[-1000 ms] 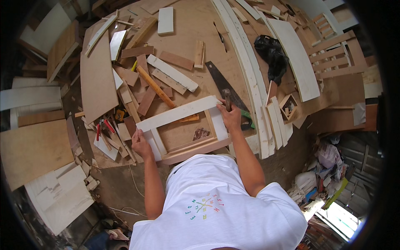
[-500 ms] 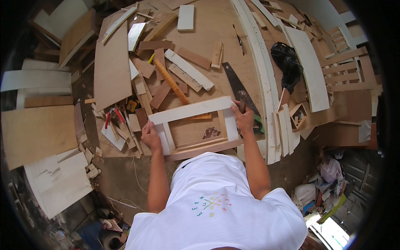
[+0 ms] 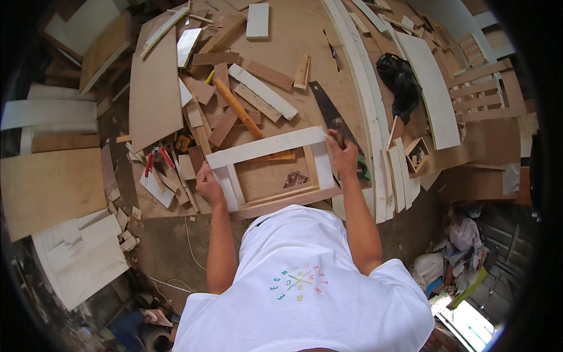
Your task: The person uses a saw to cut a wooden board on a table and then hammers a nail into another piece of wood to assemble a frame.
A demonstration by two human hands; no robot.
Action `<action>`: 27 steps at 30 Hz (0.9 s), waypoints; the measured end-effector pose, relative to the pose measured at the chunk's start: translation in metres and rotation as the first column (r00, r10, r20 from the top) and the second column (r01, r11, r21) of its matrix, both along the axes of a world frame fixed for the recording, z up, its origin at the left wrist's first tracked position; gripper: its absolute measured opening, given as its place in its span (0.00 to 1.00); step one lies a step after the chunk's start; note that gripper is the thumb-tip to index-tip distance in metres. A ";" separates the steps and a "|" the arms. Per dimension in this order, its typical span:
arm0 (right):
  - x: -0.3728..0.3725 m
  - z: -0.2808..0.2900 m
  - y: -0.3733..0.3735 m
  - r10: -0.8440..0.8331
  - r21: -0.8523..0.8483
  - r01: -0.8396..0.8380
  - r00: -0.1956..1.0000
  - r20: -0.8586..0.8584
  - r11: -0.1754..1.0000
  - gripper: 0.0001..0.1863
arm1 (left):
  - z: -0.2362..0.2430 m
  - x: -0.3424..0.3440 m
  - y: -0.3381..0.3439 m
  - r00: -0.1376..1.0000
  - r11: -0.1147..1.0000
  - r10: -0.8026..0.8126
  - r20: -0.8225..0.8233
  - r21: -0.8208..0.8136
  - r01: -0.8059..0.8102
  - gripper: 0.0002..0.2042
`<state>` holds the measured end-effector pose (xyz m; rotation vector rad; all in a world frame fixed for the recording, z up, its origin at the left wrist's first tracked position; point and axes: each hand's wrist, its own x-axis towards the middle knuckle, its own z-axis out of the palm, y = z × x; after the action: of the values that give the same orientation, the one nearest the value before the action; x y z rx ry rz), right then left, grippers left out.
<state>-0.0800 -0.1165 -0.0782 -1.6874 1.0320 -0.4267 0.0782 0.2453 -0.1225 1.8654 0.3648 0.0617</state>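
A rectangular wooden frame, white on its top edge and sides with bare wood inside, rests at the near edge of the workbench in front of me. My left hand is closed around its left end. At the opposite corner, my right hand grips a dark, worn hammer, its head sticking up above the fingers; most of its handle is hidden. That hand also sits against the frame's right end. Just beyond it lies a handsaw with a green handle. An orange-brown rod lies past the frame.
Wood offcuts litter the workbench. Red-handled pliers and a yellow-black tape measure lie left. Long white boards, a black plastic bag and a small wooden box are at right. Panels lean left.
The whole view has shifted slightly, with the bench appearing a little higher and further left. Both hands keep their hold, and the frame stays in nearly the same place on the bench.
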 end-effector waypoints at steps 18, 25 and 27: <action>-0.088 -0.061 -0.030 -0.096 -0.614 -0.172 0.921 -0.379 0.770 0.21 | 0.073 -0.073 -0.137 0.256 0.395 -0.896 0.364 0.385 0.834 0.11; -0.105 -0.082 0.000 0.280 -0.444 -0.386 0.916 -0.287 0.809 0.15 | 0.088 -0.043 -0.194 0.304 0.492 -0.863 0.404 0.531 0.690 0.20; -0.112 -0.087 0.004 0.287 -0.416 -0.425 0.890 -0.355 0.804 0.16 | 0.089 -0.025 -0.204 0.228 0.395 -0.912 0.340 0.582 0.711 0.24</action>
<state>-0.1919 -0.1122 -0.1654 -2.4023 0.8011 -0.2061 0.0536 0.0414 -0.0339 1.9746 -1.2610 -0.0040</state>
